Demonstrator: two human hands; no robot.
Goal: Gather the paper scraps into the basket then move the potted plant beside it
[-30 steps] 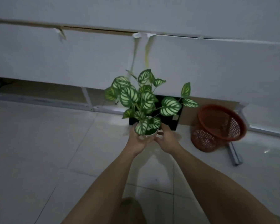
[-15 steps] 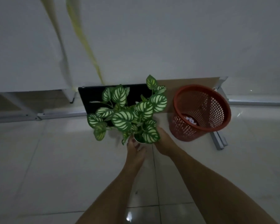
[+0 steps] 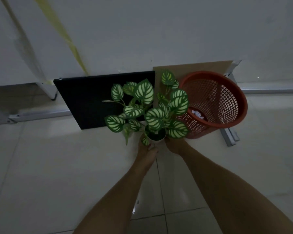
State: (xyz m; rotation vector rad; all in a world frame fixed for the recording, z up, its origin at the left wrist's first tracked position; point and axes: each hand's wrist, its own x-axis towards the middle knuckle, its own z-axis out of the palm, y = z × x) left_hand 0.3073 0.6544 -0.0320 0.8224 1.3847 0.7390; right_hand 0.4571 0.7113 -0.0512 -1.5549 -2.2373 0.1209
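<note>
At frame centre, the potted plant (image 3: 155,115) is being gripped by its white pot between the left hand (image 3: 146,150) and right hand (image 3: 175,146), just left of the basket (image 3: 227,92) containing paper scraps (image 3: 197,114). Leaves are being pressed near the rim; the basket could be tipped.

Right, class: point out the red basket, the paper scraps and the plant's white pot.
red basket (image 3: 243,105): head view, on its rim's right side.
paper scraps (image 3: 197,114): head view, on the white pile inside.
white pot (image 3: 156,141): head view, on its front rim.
</note>
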